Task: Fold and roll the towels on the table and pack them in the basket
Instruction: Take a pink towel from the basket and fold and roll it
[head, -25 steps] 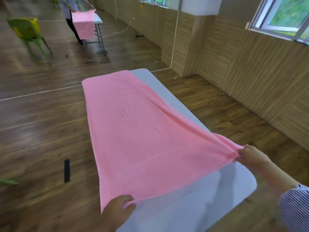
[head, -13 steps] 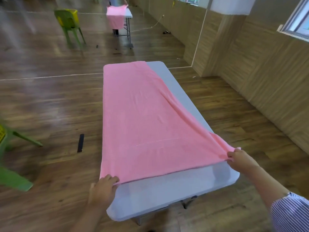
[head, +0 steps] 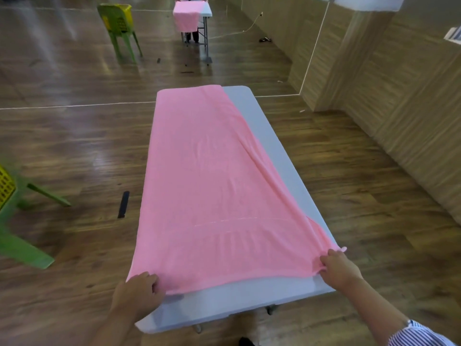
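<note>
A long pink towel lies spread along the grey folding table, covering its left side and reaching the far end. My left hand grips the towel's near left corner at the table's edge. At the near right corner, my right hand pinches the bunched cloth, and a fold runs diagonally from there up the towel's right side. A yellow basket shows at the left edge on a green chair.
A green chair stands on the wood floor to the left. A black strip lies on the floor beside the table. Farther off stand another green chair and a second table with a pink towel and a person behind it. A wood-panelled wall runs along the right.
Both hands have lowered the towel's near end onto the table. The view has shifted so the table now runs straight ahead; the near edge lies flatter than before.
</note>
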Demonstrator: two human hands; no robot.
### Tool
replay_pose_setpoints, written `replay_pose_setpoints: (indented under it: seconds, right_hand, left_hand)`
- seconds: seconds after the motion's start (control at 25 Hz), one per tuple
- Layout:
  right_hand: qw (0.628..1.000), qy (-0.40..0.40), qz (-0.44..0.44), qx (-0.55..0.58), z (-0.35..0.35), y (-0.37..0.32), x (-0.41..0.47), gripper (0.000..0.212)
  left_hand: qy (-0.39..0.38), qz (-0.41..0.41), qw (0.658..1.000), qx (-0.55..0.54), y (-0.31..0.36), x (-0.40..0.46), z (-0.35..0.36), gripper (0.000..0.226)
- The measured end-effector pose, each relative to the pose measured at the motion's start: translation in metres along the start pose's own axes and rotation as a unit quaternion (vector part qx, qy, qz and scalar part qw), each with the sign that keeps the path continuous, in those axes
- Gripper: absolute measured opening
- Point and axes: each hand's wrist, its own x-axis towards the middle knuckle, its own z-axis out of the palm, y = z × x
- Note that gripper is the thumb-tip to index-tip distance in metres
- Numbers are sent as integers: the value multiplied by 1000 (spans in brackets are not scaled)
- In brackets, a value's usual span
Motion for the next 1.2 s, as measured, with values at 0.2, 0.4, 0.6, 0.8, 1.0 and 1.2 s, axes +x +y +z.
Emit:
replay_pose_setpoints:
  seconds: [0.2,0.4,0.6,0.8,1.0,1.2]
  right_hand:
    - [997,7,27,79,-6,-6,-16,41]
    - [967,67,58,238,-2,1,-60,42]
    - [948,112,144,259,17,26,-111,44]
    - [925,107,237,277,40,79,-140,50]
    - [912,127,263,287,47,162,-115,50]
    - [902,135,269,310,35,287,-67,49]
  left_hand:
    - [7,33,996,-82,58,15,-26,28]
    - [39,178,982,-56,157,30,-50,46]
    - [34,340,939,-34,283,18,-53,53]
    - [29,472,881,-15,407,-7,-52,57]
    - [42,523,851,3,535,1,-54,52]
    - [6,496,868,4,684,35,-60,53]
